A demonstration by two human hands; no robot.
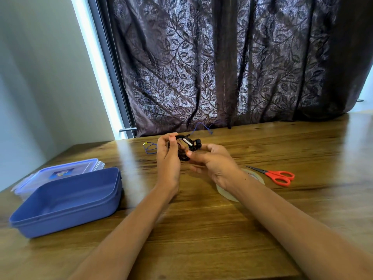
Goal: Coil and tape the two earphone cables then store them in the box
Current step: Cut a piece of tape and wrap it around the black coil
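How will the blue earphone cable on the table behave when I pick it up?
Probably floppy: the blue earphone cable lies in loose loops on the table. It looks thin, so likely very light. Another stretch shows by the curtain, so it may trail.

Figure: single head-worn, wide-angle view.
Looks forward and down across the brown wooden table point(201, 229) toward the dark leaf-patterned fabric curtain point(222, 57); close over the near edge.

Tape roll point(225, 194) half hidden beneath right wrist point(240, 178); lid point(60, 172) partly behind box point(60, 201).
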